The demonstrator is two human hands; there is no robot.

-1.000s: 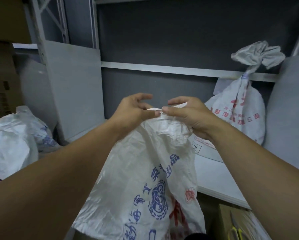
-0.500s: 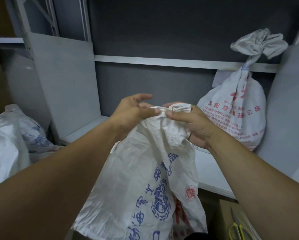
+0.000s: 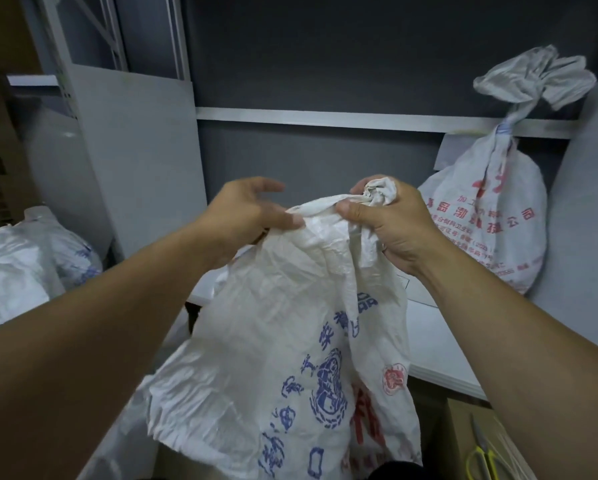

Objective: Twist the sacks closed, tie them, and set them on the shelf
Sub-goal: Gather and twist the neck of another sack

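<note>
left hand (image 3: pixel 245 216) pinching sack (image 3: pixel 273 323); right hand (image 3: pixel 397 230) fisted round it

1. White woven sack (image 3: pixel 283 341), blue and red print: hangs creased in front of the shelf (image 3: pixel 439 341) edge, mouth bunched into a wad at upper right, untied.
2. Second sack (image 3: pixel 487 230), red print: stands upright on the shelf at right, neck twisted and tied.
3. Third sack (image 3: pixel 13 271): slumped, far left.

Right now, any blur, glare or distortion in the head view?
Head view: dim, flat light, no glare; left hand slightly motion-blurred, right hand and sack sharper; wide-angle lens tilts the shelf uprights outward at the edges; scissors in the bottom corner are soft.
</note>
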